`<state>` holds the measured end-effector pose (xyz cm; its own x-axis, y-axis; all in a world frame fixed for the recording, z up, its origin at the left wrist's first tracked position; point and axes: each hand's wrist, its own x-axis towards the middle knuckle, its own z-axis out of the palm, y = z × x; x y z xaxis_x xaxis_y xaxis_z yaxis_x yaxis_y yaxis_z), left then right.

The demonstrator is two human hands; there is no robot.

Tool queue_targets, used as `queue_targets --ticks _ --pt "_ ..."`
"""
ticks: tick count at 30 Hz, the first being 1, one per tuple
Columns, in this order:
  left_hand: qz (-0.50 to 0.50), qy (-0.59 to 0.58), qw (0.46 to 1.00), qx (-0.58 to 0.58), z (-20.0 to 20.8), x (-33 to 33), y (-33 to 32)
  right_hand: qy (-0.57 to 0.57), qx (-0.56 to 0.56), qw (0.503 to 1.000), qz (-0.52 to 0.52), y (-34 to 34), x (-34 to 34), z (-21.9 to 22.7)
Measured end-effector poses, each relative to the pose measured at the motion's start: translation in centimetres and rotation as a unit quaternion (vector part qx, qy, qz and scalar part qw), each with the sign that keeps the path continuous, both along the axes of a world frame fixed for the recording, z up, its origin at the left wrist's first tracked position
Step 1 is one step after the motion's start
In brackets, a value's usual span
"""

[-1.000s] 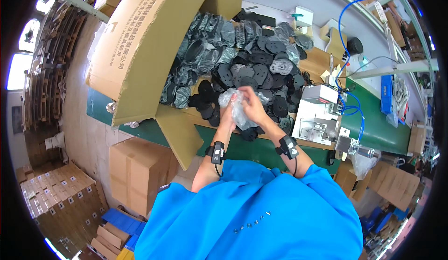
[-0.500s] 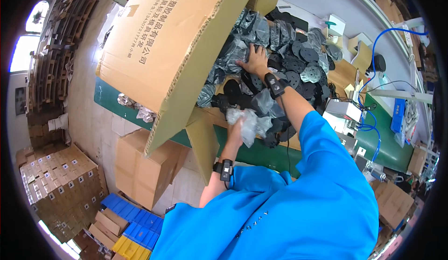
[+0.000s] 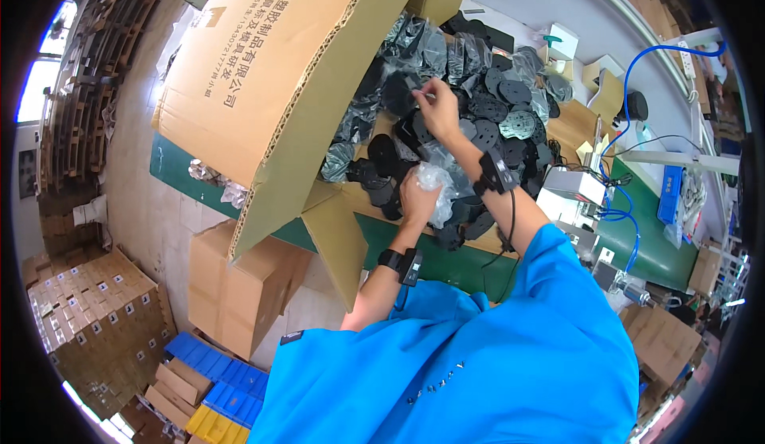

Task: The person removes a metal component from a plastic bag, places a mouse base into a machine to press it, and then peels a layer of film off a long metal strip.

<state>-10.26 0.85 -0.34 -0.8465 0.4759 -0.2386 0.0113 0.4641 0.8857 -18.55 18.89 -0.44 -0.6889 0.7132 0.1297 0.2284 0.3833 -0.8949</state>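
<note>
A crumpled clear plastic bag [image 3: 437, 191] sits bunched in the left hand [image 3: 416, 197], whose fingers are clenched around it at the near edge of the heap of black round parts [image 3: 478, 109], close to the open mouth of the large cardboard box [image 3: 279, 78]. The right hand [image 3: 437, 108] reaches farther out over that heap, beyond the left hand, its fingertips pinched on a small dark piece; what exactly they hold is too small to tell. Both wrists carry black bands, the one on the right forearm with a thin cable running back toward the blue sleeve [image 3: 550, 301]. The box lies tipped on its side to the left of the heap, one flap hanging down over the edge of the green bench [image 3: 446, 257] just below the heap. Many of the parts nearest the box are wrapped in shiny clear bags. To the right of the heap stand a small white machine [image 3: 578, 189] and a blue hose [image 3: 637, 62], and below the box, on the floor, sits a smaller closed carton [image 3: 231, 285].
</note>
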Motion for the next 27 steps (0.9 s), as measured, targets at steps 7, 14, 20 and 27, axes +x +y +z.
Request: queue_targets --ticks 7,14,20,27 --pt "-0.012 0.039 0.999 0.024 0.4 0.0 -0.9 0.15 -0.286 0.928 -0.188 3.1 8.8 1.6" --pt "0.078 -0.068 0.973 0.206 2.3 -0.4 -0.8 0.146 -0.496 0.835 -0.187 6.4 18.0 -1.0" --pt "0.058 -0.055 0.987 0.142 2.3 -0.8 0.5 0.137 -0.523 0.796 -0.272 5.1 19.5 -0.3" --pt "-0.097 0.146 0.966 0.191 4.2 -1.9 4.6 0.078 -0.497 0.827 -0.253 4.1 20.6 -0.5"
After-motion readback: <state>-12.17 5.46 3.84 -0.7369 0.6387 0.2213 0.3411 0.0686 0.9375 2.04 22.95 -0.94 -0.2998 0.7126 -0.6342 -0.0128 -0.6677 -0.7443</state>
